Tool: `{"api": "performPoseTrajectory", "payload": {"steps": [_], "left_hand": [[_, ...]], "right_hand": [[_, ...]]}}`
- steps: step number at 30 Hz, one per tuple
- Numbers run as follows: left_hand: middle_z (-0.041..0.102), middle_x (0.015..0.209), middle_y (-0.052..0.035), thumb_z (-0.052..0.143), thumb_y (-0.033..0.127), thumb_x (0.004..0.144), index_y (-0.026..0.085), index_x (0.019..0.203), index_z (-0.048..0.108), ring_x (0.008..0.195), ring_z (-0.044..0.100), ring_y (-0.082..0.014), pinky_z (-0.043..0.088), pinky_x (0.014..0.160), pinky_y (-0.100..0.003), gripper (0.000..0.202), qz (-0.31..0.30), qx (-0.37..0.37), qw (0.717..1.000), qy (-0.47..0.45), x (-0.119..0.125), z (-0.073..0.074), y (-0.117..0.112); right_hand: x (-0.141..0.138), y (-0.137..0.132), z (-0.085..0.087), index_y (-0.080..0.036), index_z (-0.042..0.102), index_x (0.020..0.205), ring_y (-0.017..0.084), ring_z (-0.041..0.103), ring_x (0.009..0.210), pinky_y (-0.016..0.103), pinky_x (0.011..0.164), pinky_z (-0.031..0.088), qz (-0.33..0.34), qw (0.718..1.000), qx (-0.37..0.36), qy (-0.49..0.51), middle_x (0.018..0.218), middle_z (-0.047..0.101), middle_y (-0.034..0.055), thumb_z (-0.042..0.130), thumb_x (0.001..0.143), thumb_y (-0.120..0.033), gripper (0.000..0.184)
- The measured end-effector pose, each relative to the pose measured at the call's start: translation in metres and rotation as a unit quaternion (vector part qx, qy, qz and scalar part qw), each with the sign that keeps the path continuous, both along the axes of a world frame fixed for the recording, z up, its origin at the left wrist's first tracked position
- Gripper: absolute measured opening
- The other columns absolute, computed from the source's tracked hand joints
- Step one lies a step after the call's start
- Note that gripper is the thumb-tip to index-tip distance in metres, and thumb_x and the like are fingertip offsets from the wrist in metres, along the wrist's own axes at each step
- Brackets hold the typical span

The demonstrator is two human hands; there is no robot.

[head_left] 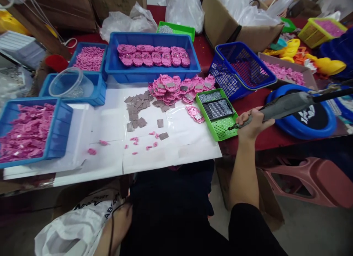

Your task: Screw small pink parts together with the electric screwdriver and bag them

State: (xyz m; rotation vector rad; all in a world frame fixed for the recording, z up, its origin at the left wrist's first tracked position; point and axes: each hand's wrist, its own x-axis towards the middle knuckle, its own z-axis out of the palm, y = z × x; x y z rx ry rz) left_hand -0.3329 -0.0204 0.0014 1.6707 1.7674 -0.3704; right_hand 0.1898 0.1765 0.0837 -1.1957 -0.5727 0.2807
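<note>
My right hand [252, 123] grips a grey power screwdriver [286, 106], its tip resting at the right edge of a green tray [220, 129] that carries a dark screw plate. My left hand [121, 221] is down below the table edge, reaching into a white plastic bag [71, 226]; its fingers are hidden. On the white sheet [171, 145] lie a heap of pink plastic pieces [176, 87], grey square plates [136, 109] and small pink bits [135, 140].
Blue bins hold pink parts: one at left [59, 131], one at the back [151, 70]. A clear tub [70, 83] sits in another bin. A blue basket [239, 70], a blue round lid [303, 120] and a pink stool [311, 180] are to the right.
</note>
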Motion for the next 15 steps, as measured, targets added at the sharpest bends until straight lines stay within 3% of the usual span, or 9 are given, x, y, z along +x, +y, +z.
{"api": "performPoseTrajectory", "payload": {"steps": [2,3,5,7,8,11,13,15], "left_hand": [[0.085,0.099,-0.0059,0.052,0.033,0.110,0.028,0.093,0.077,0.103,0.083,-0.0302,0.062,0.097,-0.043,0.030,-0.061,0.047,0.992,-0.103,0.045,0.005,0.010],[0.085,0.107,-0.0068,0.053,0.032,0.112,0.027,0.103,0.078,0.107,0.082,-0.0282,0.063,0.102,-0.042,0.027,-0.109,0.079,0.974,-0.184,0.070,0.012,0.018],[0.083,0.124,-0.0078,0.055,0.031,0.115,0.027,0.125,0.077,0.116,0.079,-0.0235,0.064,0.106,-0.037,0.024,-0.199,0.144,0.910,-0.335,0.122,0.032,0.044],[0.079,0.136,-0.0119,0.058,0.031,0.116,0.024,0.135,0.074,0.128,0.075,-0.0250,0.063,0.114,-0.040,0.026,-0.265,0.225,0.855,-0.384,0.176,0.053,0.080],[0.076,0.143,-0.0150,0.060,0.030,0.115,0.022,0.137,0.074,0.136,0.072,-0.0285,0.061,0.117,-0.044,0.027,-0.288,0.261,0.845,-0.367,0.202,0.063,0.100],[0.059,0.169,-0.0234,0.058,0.026,0.115,0.015,0.157,0.063,0.164,0.050,-0.0382,0.048,0.133,-0.058,0.043,-0.282,0.324,0.867,-0.252,0.274,0.078,0.159],[0.048,0.178,-0.0256,0.057,0.026,0.115,0.011,0.166,0.055,0.173,0.036,-0.0411,0.038,0.139,-0.063,0.052,-0.264,0.319,0.889,-0.194,0.306,0.076,0.189],[0.043,0.181,-0.0262,0.058,0.026,0.115,0.009,0.165,0.054,0.173,0.035,-0.0437,0.038,0.139,-0.065,0.054,-0.258,0.310,0.896,-0.183,0.320,0.067,0.207]], "right_hand": [[-0.003,0.000,0.003,-0.030,0.047,0.089,0.012,0.034,0.039,0.025,0.041,0.032,-0.005,1.000,0.009,-0.003,0.052,0.041,-0.0129,0.072,0.075,-0.045,0.033],[-0.005,0.000,0.006,-0.030,0.048,0.089,0.012,0.034,0.039,0.025,0.041,0.031,-0.008,1.000,0.015,-0.004,0.051,0.041,-0.0127,0.071,0.073,-0.044,0.032],[-0.009,-0.003,0.013,-0.029,0.048,0.087,0.012,0.034,0.039,0.024,0.041,0.031,-0.015,0.999,0.027,-0.006,0.050,0.041,-0.0124,0.070,0.073,-0.043,0.029],[-0.012,-0.008,0.022,-0.029,0.047,0.086,0.011,0.033,0.038,0.025,0.041,0.031,-0.022,0.999,0.042,-0.006,0.050,0.039,-0.0122,0.068,0.075,-0.043,0.027],[-0.015,-0.011,0.027,-0.029,0.047,0.086,0.011,0.033,0.038,0.025,0.040,0.031,-0.024,0.998,0.049,-0.007,0.050,0.038,-0.0119,0.067,0.076,-0.042,0.026],[-0.026,-0.022,0.043,-0.028,0.052,0.089,0.012,0.034,0.037,0.026,0.040,0.033,-0.011,0.997,0.070,-0.021,0.051,0.041,-0.0106,0.065,0.079,-0.042,0.021],[-0.036,-0.032,0.051,-0.027,0.056,0.089,0.012,0.034,0.037,0.026,0.040,0.034,0.004,0.996,0.081,-0.036,0.050,0.042,-0.0107,0.065,0.079,-0.041,0.020],[-0.042,-0.042,0.056,-0.026,0.056,0.088,0.011,0.034,0.036,0.025,0.041,0.034,0.009,0.995,0.086,-0.048,0.048,0.041,-0.0116,0.067,0.076,-0.040,0.021]]}}
